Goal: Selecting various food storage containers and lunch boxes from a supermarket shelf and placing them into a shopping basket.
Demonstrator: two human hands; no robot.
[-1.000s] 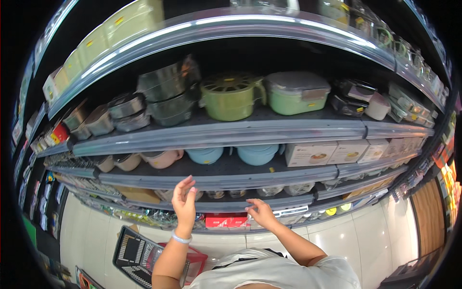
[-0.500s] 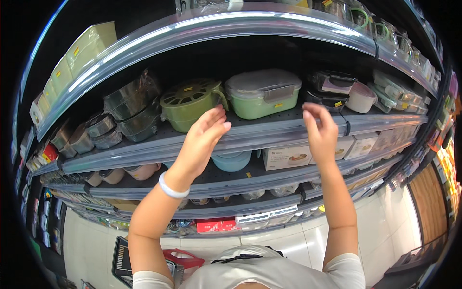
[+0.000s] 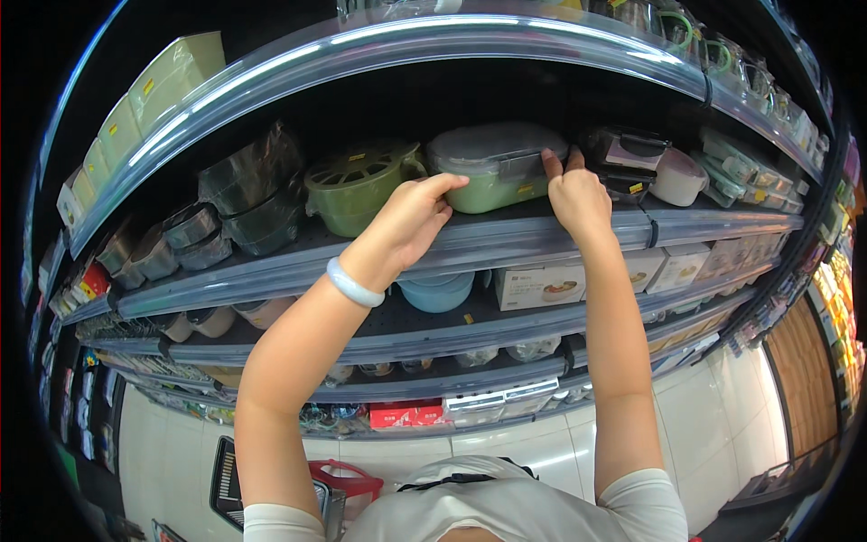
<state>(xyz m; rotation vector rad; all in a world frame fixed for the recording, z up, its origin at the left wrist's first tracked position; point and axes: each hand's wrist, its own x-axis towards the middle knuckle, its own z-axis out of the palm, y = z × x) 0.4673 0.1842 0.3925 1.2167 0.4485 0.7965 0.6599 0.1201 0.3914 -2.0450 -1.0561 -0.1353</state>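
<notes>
A pale green lunch box (image 3: 495,172) with a grey lid stands on a store shelf (image 3: 488,237) at head height. My left hand (image 3: 411,217) reaches up to its left end, fingertips touching the box's lower left corner. At the box's right end my right hand (image 3: 571,190) has its fingers on the lid and side. Neither hand has closed around the box. A pale bracelet (image 3: 352,284) sits on my left wrist.
A green slotted pot (image 3: 357,185) stands left of the box, wrapped dark containers (image 3: 253,194) further left. Boxed goods (image 3: 542,285) and blue bowls (image 3: 438,291) fill the shelf below. A red shopping basket (image 3: 348,483) sits on the tiled floor.
Both hands rose from the lower shelf edge to the upper shelf and have closed in on the two ends of the green lunch box.
</notes>
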